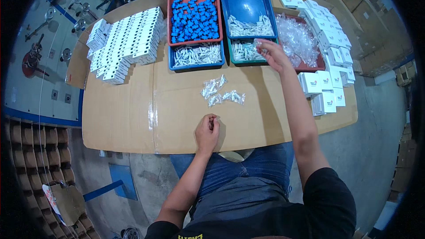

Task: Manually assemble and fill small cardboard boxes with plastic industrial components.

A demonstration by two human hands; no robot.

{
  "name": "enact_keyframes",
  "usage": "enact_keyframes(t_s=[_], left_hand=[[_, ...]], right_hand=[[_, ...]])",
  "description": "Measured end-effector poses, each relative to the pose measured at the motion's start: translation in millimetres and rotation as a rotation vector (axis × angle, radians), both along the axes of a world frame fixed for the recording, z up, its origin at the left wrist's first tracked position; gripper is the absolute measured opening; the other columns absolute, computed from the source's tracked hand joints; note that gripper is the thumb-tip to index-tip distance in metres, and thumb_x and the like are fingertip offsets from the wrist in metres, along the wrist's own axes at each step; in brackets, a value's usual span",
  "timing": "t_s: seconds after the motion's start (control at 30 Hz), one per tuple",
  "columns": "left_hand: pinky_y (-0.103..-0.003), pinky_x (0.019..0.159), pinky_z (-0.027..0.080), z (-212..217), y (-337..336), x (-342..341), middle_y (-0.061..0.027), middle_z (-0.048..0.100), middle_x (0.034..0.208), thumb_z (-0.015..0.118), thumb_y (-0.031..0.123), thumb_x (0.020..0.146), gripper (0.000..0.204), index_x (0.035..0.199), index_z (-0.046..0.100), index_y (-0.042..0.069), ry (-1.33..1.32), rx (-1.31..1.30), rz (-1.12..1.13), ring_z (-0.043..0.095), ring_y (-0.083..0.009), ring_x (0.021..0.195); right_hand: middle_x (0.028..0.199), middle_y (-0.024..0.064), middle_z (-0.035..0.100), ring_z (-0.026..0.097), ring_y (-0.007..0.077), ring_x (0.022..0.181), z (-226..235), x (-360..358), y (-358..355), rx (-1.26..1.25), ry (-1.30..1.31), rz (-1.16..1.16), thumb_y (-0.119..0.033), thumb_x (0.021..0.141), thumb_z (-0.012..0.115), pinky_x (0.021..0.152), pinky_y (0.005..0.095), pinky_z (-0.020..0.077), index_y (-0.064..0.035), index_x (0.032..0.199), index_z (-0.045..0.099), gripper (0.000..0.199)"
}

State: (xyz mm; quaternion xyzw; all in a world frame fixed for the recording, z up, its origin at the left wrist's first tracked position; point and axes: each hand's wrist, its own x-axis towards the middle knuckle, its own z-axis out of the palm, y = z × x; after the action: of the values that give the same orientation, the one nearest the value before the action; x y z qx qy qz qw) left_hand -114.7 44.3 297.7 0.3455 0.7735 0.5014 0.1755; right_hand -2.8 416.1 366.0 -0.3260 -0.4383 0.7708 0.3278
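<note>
My left hand [207, 132] rests on the cardboard-covered table near its front edge, fingers curled in; whatever they hold, if anything, is hidden. My right hand [273, 55] reaches out over the right edge of a green tray [248, 63] of white plugs [243, 51]. Its thumb and fingers are pinched together, with a small pale, clear-looking bit at the tips that is too small to name. Between the hands, a few clear bags of small white parts [213, 86] lie on the cardboard. Beside my right hand, a red tray [310, 69] holds a heap of clear plastic bags [295, 40].
Behind stand a red tray [194, 43] of blue parts and a blue tray [245, 0] with white plugs. Another blue tray [195, 67] of white plugs sits in front. White boxes are stacked at left [128, 40] and right [327, 40].
</note>
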Motion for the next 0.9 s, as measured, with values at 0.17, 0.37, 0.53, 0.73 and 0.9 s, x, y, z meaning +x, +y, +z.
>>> enact_keyframes(t_s=[0.17,0.37,0.53,0.73,0.9], left_hand=[[-0.034,0.066,0.054,-1.3,1.0,-1.7,-0.0103,0.07,0.088,0.065,0.012,0.093,0.013,0.103,0.068,0.005,0.006,-0.022,-0.006,0.067,-0.0215,0.07],[-0.034,0.065,0.054,-2.5,3.6,-1.5,-0.01,0.07,0.087,0.065,0.011,0.092,0.012,0.102,0.069,0.005,-0.022,0.0,0.009,0.066,-0.0213,0.069],[-0.034,0.064,0.054,-5.0,-0.8,0.8,-0.0098,0.07,0.086,0.065,0.01,0.092,0.011,0.101,0.069,0.005,0.003,-0.007,0.005,0.066,-0.0208,0.069],[-0.033,0.062,0.053,5.0,6.6,0.2,-0.0094,0.069,0.085,0.065,0.011,0.092,0.011,0.1,0.069,0.005,0.045,-0.005,-0.006,0.064,-0.0202,0.066],[-0.033,0.062,0.052,-2.3,1.7,-2.8,-0.0092,0.069,0.085,0.064,0.012,0.092,0.011,0.1,0.069,0.005,0.03,-0.008,0.017,0.063,-0.0199,0.065]], right_hand=[[0.098,0.0111,0.071,0.072,0.02,0.083,21.4,-30.8,62.8,0.251,-0.377,-0.019,-0.004,0.09,0.071,0.073,0.0299,0.0597,0.0065,0.113,0.067,0.026],[0.079,0.0125,0.073,0.073,0.0185,0.064,26.9,-54.6,99.8,0.743,-0.748,-0.057,-0.013,0.088,0.077,0.065,0.0304,0.0591,0.004,0.093,0.074,0.018],[0.078,0.0146,0.074,0.073,0.0189,0.065,29.4,-68.4,99.5,0.912,-0.853,-0.087,-0.016,0.087,0.077,0.062,0.0324,0.0561,0.0024,0.09,0.076,0.019],[0.083,0.0132,0.076,0.074,0.0187,0.071,19.3,-60.4,127.1,0.882,-0.756,-0.049,-0.015,0.09,0.073,0.065,0.0311,0.0579,0.0015,0.098,0.077,0.018],[0.089,0.0114,0.075,0.072,0.0164,0.07,22.5,-63.0,107.0,0.677,-0.514,-0.136,-0.015,0.093,0.072,0.06,0.0304,0.0592,-0.0014,0.107,0.076,0.021]])
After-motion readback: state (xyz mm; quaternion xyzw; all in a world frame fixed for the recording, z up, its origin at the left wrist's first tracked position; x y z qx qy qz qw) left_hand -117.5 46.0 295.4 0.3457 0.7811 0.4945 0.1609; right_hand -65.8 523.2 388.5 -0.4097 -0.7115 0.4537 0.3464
